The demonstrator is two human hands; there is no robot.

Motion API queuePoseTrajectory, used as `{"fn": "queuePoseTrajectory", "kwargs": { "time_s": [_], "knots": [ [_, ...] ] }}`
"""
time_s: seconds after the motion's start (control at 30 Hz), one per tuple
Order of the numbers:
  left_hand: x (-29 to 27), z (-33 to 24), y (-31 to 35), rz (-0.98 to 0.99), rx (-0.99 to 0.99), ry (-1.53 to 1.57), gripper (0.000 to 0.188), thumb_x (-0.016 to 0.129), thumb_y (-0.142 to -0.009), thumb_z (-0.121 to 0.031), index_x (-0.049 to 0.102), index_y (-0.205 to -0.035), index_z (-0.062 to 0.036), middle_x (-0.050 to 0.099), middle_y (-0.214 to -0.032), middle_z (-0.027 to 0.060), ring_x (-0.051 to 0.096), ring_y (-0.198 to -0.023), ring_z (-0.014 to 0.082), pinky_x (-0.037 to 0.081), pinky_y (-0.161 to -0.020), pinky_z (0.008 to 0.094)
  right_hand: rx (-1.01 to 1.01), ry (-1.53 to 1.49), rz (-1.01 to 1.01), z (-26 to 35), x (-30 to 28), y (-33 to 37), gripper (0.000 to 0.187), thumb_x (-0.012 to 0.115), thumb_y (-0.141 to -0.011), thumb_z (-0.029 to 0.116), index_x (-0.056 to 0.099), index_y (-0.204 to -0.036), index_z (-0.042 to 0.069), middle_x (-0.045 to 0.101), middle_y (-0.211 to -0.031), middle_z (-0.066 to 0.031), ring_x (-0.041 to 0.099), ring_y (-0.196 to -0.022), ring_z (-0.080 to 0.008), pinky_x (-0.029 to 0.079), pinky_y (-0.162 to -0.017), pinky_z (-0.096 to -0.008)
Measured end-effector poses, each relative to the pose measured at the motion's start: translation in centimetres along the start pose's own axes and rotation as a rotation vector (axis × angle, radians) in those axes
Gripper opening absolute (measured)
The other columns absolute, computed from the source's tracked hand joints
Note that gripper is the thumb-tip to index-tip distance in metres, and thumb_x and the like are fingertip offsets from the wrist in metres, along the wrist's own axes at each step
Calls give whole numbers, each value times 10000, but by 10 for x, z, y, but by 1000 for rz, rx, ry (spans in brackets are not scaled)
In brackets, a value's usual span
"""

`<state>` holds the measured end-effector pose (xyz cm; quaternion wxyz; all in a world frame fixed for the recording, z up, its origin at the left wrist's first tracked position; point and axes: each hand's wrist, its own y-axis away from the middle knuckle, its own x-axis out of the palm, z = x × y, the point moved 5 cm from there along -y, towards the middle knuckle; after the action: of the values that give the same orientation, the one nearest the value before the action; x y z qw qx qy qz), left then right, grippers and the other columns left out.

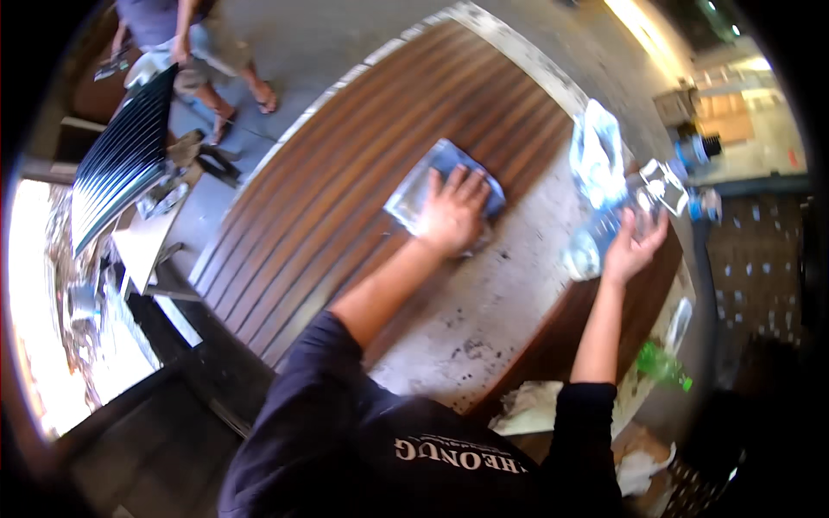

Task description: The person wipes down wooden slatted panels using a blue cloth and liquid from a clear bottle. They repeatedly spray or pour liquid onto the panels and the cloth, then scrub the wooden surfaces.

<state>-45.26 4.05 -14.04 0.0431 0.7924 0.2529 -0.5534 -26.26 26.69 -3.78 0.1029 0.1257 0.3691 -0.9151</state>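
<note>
Black shirt (pixel 371 475); right hand (pixel 635 248) grips clear bottle (pixel 600 233), contents unclear.

Taking the cloth (pixel 408 200) as datum, I record remotely: beneath it, the slatted panel (pixel 328 186) on the bench (pixel 432 354); right, the bottle (pixel 586 249); right and nearer, a second panel (pixel 553 345); left and beyond, a co-worker (pixel 157 24).

Pale table (pixel 471 324) loaded with brown wood-toned boards

From here I count 2 on its dark-specked top: a broad grooved panel (pixel 345 181) from centre to upper left of the frame, and a narrower smooth board (pixel 553 338) lower right, well apart from it.
</note>
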Motion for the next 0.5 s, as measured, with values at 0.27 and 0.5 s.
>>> {"fn": "queuePoseTrajectory", "kwargs": {
  "time_s": [0.27,0.5],
  "knots": [
    [-87,8,248,171,-115,-32,657,707,-699,-273,548,-1315,-108,439,-1456,72,346,-1384,288,194,-1117,578,18,95,-1,2,-37,16,661,676,-895,169,306,-1424,26,579,-1210,-196,592,-1096,-253,530,-869,-370],
    [-79,15,257,85,-195,-33,631,645,-669,-141,565,-1292,-74,449,-1441,111,343,-1375,354,140,-1114,617,-150,-202,86,90,-38,61,705,648,-913,249,229,-1441,40,522,-1263,-250,580,-1113,-304,548,-853,-405]
  ]
}}
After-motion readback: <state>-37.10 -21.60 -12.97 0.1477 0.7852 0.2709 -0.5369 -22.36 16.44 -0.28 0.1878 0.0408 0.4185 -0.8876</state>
